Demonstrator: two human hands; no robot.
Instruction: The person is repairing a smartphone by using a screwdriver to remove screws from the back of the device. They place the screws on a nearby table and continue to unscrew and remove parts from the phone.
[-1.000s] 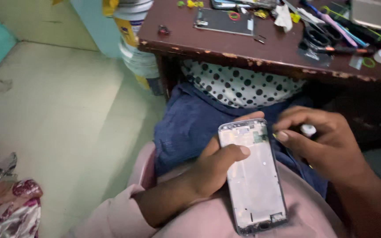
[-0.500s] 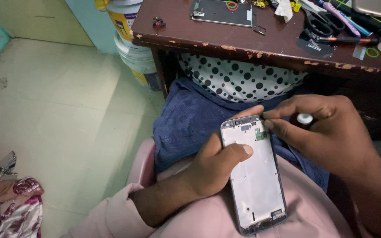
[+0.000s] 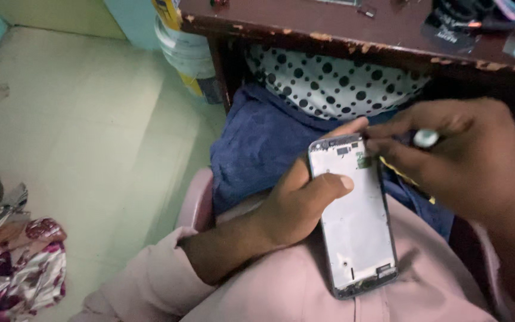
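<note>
Desk point(image 3: 341, 36) edge – L hand point(image 3: 296, 209) grips phone frame point(image 3: 356, 220).

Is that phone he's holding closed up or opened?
Opened: the phone frame in the left hand shows a bare inner plate and small parts, no cover.

The opened phone frame point(image 3: 356, 214) lies lengthwise over the person's lap, with the left hand point(image 3: 296, 206) touching its left edge, thumb across its face, and the right hand point(image 3: 460, 158) at its upper right corner, holding a small tool point(image 3: 425, 138) just right of that corner. Beyond the frame's top end a folded cloth point(image 3: 263, 140) lies, a dotted cloth point(image 3: 335, 80) behind that, under the desk point(image 3: 341, 27) whose edge runs across the far side. Far left of the frame, past bare floor point(image 3: 84, 125), lies a patterned fabric point(image 3: 16, 262), and a bucket point(image 3: 189, 56) stands beside the desk's left leg.
</note>
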